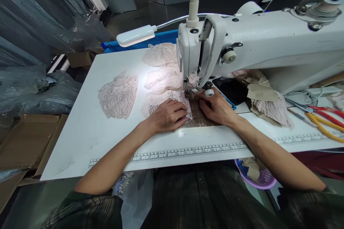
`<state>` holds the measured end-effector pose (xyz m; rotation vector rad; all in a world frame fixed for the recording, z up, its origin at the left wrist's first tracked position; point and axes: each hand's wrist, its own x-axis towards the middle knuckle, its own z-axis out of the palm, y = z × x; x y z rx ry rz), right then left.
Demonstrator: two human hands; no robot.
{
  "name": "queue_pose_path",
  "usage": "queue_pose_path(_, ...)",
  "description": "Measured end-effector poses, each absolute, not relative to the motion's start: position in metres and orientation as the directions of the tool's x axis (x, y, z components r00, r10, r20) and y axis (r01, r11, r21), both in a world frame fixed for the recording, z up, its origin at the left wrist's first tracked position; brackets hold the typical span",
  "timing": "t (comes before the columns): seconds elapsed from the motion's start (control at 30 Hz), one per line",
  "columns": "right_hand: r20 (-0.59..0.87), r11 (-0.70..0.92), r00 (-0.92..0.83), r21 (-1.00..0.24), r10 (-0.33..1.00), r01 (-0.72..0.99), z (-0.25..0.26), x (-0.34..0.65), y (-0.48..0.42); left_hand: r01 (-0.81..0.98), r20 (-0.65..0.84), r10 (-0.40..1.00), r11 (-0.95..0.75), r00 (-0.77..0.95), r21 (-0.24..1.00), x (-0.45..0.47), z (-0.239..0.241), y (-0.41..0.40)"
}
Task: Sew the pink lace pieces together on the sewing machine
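Note:
Pale pink lace pieces (161,78) lie in a joined row on the white table, running up to the sewing machine's (189,53) needle area. My left hand (170,115) rests on the nearest lace piece, its fingers bent together and gripping the edge left of the presser foot (190,94). On the other side, my right hand (218,109) has its index fingertip close by the foot, with the thumb bent below it. Whatever lies between those fingers is hidden. Brown metal plate (200,116) shows beneath both hands. A separate lace piece (118,96) lies flat to the left.
A lamp (137,35) lights the lace. Right of the machine are a black phone-like object (233,91), beige and lace scraps (264,96), and scissors with yellow handles (322,125). A ruler strip (185,153) lines the front edge. A purple basket (264,182) sits below; cardboard boxes (29,136) stand left.

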<state>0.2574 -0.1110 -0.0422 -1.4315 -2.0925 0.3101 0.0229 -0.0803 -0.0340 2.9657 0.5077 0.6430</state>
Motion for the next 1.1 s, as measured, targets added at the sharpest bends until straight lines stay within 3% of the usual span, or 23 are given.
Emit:
queue_pose_path(0.13, 0.351, 0.401, -0.247, -0.488, 0.903, 0.775, -0.042, 0.256, -0.112, 0.312, 0.458, 0.346, -0.938, 0.819, 0.152, 0.025, -0.034, -0.080)
queue_pose_path(0.3, 0.352, 0.402, -0.242, -0.506, 0.904, 0.763, -0.040, 0.256, -0.112, 0.298, 0.602, 0.435, -0.900, 0.670, 0.319, 0.021, -0.023, -0.078)
queue_pose_path(0.43, 0.346, 0.395, -0.236, -0.518, 0.908, 0.759, -0.039, 0.256, -0.112, 0.306, 0.602, 0.491, -0.869, 0.630, 0.388, 0.022, -0.018, -0.080)
queue_pose_path(0.53, 0.339, 0.437, -0.298, -0.490, 0.893, 0.754, -0.037, 0.254, -0.113, 0.323, 0.554, 0.440, -0.897, 0.706, 0.301, 0.025, -0.022, -0.083)
queue_pose_path(0.77, 0.206, 0.503, -0.463, -0.237, 0.862, 0.831, -0.036, 0.247, -0.118, 0.348, 0.418, 0.335, -0.936, 0.845, 0.046, 0.028, -0.031, -0.086)
queue_pose_path(1.1, 0.228, 0.522, -0.472, -0.288, 0.851, 0.803, -0.041, 0.252, -0.116, 0.339, 0.406, 0.300, -0.941, 0.863, -0.024, 0.028, -0.031, -0.089)
